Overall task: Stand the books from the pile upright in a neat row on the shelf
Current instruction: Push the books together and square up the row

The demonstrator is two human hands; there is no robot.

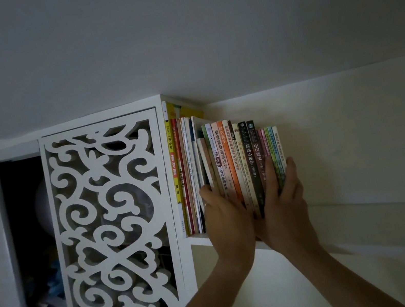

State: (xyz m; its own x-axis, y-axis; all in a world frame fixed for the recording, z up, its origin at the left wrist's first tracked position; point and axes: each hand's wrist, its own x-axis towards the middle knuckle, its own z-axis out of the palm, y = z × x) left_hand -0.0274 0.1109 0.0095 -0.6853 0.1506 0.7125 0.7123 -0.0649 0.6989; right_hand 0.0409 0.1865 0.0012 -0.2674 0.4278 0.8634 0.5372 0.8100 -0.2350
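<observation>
1. Currently squaring up: books [241, 162] stand upright on shelf [197, 239], just right of the lattice door [115, 239].
2. Left hand [224, 213] clamps the row's left end, fingers curled round a thin book.
3. Right hand [283, 198] grips the right-end books, thumb outside.
4. Next, I judge: press row left, level spines.
5. Open shelf lies right; front edge close, tipping risk.
</observation>
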